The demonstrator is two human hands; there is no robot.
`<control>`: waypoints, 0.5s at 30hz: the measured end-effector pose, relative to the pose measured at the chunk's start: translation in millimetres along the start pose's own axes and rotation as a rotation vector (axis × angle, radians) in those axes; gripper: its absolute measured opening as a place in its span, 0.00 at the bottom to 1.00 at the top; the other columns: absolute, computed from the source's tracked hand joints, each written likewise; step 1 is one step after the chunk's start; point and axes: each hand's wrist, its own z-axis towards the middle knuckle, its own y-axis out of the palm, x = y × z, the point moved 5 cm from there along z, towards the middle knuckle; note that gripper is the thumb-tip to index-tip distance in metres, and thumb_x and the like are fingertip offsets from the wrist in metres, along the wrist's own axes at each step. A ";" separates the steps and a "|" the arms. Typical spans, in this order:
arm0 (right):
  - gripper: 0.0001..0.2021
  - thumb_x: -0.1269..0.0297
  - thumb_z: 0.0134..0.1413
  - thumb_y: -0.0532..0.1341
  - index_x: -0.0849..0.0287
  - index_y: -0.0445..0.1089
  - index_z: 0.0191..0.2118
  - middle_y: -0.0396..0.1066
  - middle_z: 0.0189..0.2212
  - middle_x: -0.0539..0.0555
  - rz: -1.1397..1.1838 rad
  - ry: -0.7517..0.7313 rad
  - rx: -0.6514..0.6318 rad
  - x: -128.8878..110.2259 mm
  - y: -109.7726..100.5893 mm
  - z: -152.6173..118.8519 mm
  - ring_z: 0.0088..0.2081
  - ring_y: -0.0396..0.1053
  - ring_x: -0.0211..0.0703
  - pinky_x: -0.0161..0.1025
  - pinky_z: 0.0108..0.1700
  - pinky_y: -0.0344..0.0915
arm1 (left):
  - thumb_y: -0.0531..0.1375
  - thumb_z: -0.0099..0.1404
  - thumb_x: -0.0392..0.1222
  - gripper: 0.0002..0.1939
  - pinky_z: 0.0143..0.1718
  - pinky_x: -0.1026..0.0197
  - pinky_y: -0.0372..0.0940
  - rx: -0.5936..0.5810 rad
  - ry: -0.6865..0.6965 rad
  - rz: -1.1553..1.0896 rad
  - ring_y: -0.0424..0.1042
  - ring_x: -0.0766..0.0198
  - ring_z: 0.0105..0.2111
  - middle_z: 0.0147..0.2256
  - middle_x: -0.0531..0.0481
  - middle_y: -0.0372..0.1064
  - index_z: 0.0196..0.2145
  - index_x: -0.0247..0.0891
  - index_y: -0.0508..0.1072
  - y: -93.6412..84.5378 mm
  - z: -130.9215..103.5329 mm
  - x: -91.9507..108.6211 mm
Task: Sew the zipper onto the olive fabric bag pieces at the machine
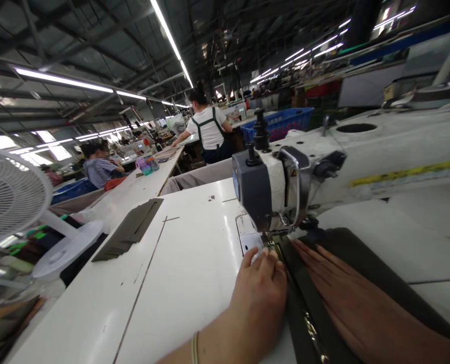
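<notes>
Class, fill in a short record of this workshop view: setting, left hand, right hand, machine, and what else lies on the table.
Setting: factory hall, rows of white tables, other people at work farther back
Left hand: fingers bent, resting on the dark green fabric beside its zipper, near the needle
Right hand: flat on the same fabric, fingers stretched toward the needle, blurred
Machine: sewing machine, white with a grey head
Table: white; stack of dark fabric pieces at its left edge
Also: white fan at left

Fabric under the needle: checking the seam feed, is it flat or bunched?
Flat: the fabric lies spread on the table, left hand pressing its edge.
</notes>
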 end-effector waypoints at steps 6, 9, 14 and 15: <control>0.30 0.70 0.58 0.48 0.69 0.44 0.66 0.64 0.56 0.65 0.030 0.010 0.030 1.3 6.1 -3.9 0.55 0.64 0.50 0.51 0.56 0.60 | 0.51 0.68 0.30 0.10 0.58 0.52 0.59 -0.081 -0.028 0.000 0.68 0.59 0.49 0.45 0.41 0.70 0.44 0.30 0.70 0.7 3.5 -1.4; 0.30 0.70 0.59 0.48 0.67 0.45 0.66 0.61 0.58 0.65 0.048 0.039 -0.003 2.8 13.8 -6.3 0.57 0.61 0.50 0.51 0.57 0.60 | 0.52 0.67 0.30 0.10 0.59 0.53 0.58 -0.072 -0.032 -0.013 0.68 0.59 0.48 0.44 0.42 0.69 0.43 0.30 0.70 -1.0 4.9 -1.8; 0.29 0.72 0.57 0.49 0.67 0.48 0.65 0.63 0.56 0.65 0.060 0.034 -0.003 9.7 15.2 1.8 0.58 0.60 0.50 0.53 0.56 0.62 | 0.56 0.63 0.29 0.06 0.51 0.54 0.66 -0.038 -0.034 -0.019 0.69 0.57 0.41 0.38 0.42 0.69 0.39 0.30 0.70 -4.9 11.7 -6.4; 0.29 0.73 0.56 0.49 0.68 0.49 0.65 0.64 0.55 0.65 0.065 0.032 0.008 11.2 10.6 4.5 0.57 0.61 0.49 0.52 0.55 0.63 | 0.56 0.62 0.29 0.06 0.48 0.54 0.68 -0.031 -0.047 -0.021 0.69 0.57 0.39 0.37 0.42 0.69 0.37 0.31 0.70 -4.6 12.8 -8.1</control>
